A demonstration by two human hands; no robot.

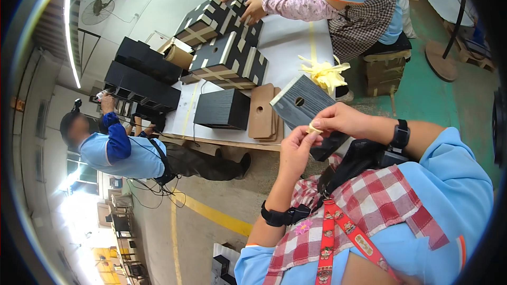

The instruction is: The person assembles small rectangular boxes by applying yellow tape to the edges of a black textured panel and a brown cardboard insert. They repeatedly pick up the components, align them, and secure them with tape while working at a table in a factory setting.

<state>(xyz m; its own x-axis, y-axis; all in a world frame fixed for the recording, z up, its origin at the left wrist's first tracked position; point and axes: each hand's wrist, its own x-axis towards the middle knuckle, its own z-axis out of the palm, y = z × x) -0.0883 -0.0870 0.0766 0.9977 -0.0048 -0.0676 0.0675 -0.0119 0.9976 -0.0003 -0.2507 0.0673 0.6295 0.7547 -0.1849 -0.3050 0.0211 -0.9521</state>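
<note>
My left hand [297,149] and my right hand [340,120] meet in front of my chest, fingertips pinched together. Between them is a small pale yellow strip [315,129], which looks like tape; most of it is hidden by the fingers. Just beyond my hands lies a dark grey wood-grain panel [285,96] with a round hole and a pale edge, tilted at the table's near side. A bunch of pale yellow strips [327,75] rests past it, by the table's right edge. Brown boards [261,103] with a hole are stacked left of the panel, beside a dark wood-grain box [222,110].
Black boxes [227,59] bound with cream tape stand on the white table [285,39]; more black boxes [142,82] are further left. A co-worker's hands [254,10] touch the taped boxes at the far side. Another person [127,153] stands at left. A stool [386,68] is at right.
</note>
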